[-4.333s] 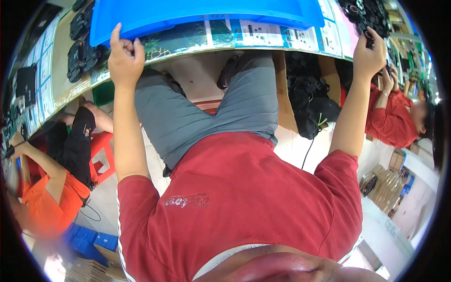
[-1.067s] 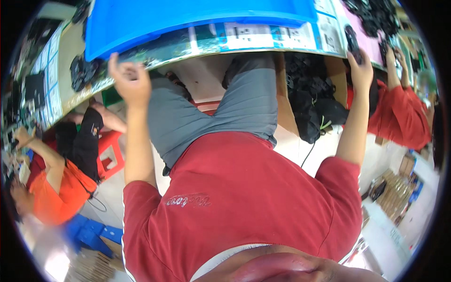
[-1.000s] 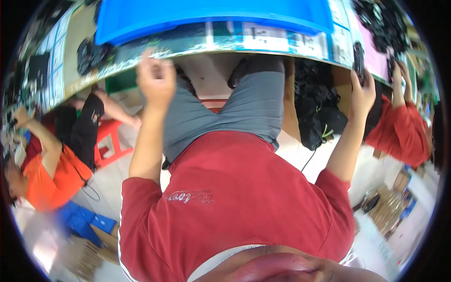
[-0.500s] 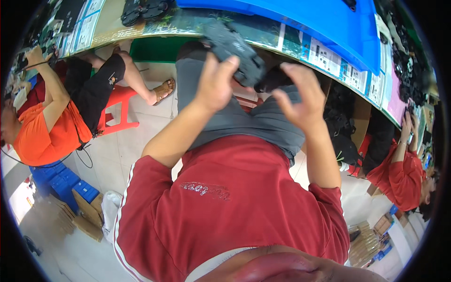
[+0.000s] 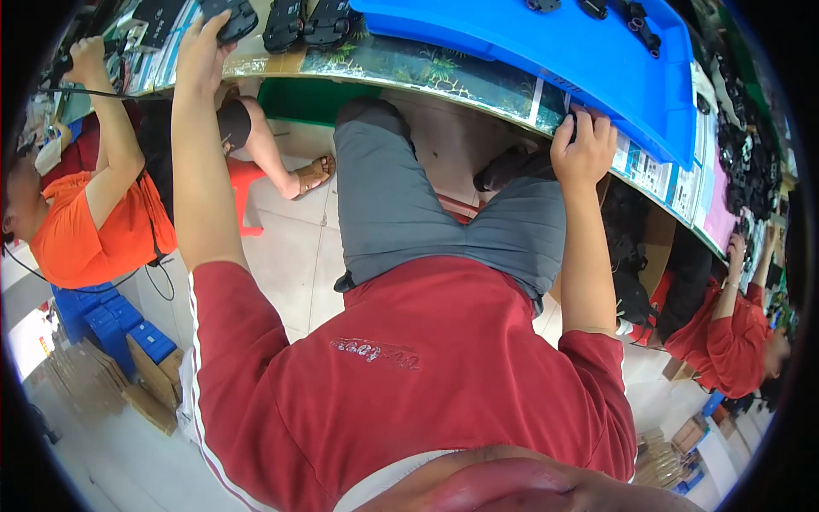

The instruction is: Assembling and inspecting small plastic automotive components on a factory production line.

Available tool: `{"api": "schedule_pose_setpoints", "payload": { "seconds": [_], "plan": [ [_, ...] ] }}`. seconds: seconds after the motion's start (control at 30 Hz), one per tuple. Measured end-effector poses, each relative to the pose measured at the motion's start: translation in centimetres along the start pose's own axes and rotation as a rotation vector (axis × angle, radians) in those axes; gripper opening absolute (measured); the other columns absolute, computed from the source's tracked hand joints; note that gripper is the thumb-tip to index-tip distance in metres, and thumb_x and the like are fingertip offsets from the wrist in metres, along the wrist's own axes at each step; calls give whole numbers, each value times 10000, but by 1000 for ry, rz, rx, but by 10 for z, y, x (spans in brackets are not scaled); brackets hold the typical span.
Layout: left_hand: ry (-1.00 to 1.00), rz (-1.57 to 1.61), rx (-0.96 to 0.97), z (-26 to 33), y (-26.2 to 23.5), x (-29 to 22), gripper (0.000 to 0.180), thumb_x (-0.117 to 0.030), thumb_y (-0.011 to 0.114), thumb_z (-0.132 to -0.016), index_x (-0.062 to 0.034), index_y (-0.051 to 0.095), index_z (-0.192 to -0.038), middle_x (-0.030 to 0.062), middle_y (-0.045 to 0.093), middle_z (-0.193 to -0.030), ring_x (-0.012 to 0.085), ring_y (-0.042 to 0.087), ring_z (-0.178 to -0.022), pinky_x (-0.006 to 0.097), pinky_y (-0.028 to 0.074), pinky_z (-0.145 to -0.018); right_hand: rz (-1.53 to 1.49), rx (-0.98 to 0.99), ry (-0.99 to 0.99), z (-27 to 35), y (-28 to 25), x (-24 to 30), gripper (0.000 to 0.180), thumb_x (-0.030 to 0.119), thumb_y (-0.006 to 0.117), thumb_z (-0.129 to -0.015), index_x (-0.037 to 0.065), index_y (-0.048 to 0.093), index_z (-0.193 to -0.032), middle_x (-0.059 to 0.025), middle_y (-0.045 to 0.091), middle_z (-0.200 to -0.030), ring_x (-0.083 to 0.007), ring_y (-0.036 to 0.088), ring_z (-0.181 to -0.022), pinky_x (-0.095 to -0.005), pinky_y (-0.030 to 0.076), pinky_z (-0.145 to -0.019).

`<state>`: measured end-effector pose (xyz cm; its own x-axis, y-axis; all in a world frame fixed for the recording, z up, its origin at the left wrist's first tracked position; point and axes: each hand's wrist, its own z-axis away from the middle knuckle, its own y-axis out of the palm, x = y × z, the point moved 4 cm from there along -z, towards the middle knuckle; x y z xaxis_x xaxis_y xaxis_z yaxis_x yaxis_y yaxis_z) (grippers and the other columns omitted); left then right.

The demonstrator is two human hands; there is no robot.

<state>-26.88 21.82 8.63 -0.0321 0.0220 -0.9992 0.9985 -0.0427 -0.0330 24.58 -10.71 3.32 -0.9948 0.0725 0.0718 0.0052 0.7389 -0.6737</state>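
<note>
My left hand (image 5: 200,58) reaches out to the far left over the table, its fingers closed on a black plastic device (image 5: 234,23) with rounded ends. Just right of it, two similar black devices (image 5: 329,26) lie side by side on the table. At the table's front edge, by the blue tray (image 5: 512,44), my right hand (image 5: 587,152) is closed with its fingers curled. Something small and dark shows at those fingers; I cannot make out what it is.
Several black parts (image 5: 638,24) lie in the blue tray. More black parts (image 5: 746,162) are heaped at the table's right end. A person in orange (image 5: 107,226) works at left, another in red (image 5: 721,337) at right. A green bin (image 5: 299,101) stands beneath the table.
My left hand has carried the black device from above my lap to the far left of the table. My right hand, spread before, has moved to the table edge and closed.
</note>
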Motion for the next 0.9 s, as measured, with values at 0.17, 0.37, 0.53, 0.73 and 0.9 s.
{"api": "schedule_pose_setpoints", "payload": {
  "seconds": [0.17, 0.37, 0.53, 0.73, 0.9],
  "plan": [
    [-104, -20, 213, -109, 40, 28, 295, -184, 661, -1013, 9, 620, -1233, 99, 701, -1125, 189, 685, -964, 313, 562, -816, 33, 25, 13, 0, 0, -1, 168, 156, 682, -832, 90, 743, -973, -119, 652, -979, -323, 590, -830, -432, 485, -746],
    [-247, -257, 277, -165, 94, 48, 340, -204, 658, -1020, 42, 613, -1251, 118, 709, -1145, 202, 720, -977, 314, 605, -832, 19, 14, 40, -1, -3, -5, 184, 172, 681, -827, 92, 746, -981, -108, 658, -990, -318, 601, -858, -433, 488, -746],
    [-317, -348, 327, -165, 107, 58, 381, -241, 664, -1008, 52, 645, -1251, 150, 737, -1152, 212, 736, -988, 331, 609, -837, 22, 2, 46, 1, -1, -4, 196, 182, 678, -815, 104, 751, -979, -88, 659, -987, -304, 608, -860, -426, 490, -745],
    [570, -1423, -195, -97, 152, -17, 325, -216, 698, -964, 23, 730, -1182, 131, 770, -1015, 174, 735, -936, 295, 565, -824, 68, -20, 37, 5, 2, -5, 205, 194, 677, -786, 118, 757, -960, -66, 661, -968, -287, 610, -832, -405, 489, -720],
    [655, -660, -8, 38, 212, -64, 290, -149, 709, -922, 4, 728, -1168, 147, 749, -1031, 245, 713, -913, 319, 553, -825, 36, -55, 23, 2, 1, -4, 205, 197, 683, -774, 118, 752, -950, -57, 658, -945, -280, 608, -814, -403, 486, -707]
  ]
}}
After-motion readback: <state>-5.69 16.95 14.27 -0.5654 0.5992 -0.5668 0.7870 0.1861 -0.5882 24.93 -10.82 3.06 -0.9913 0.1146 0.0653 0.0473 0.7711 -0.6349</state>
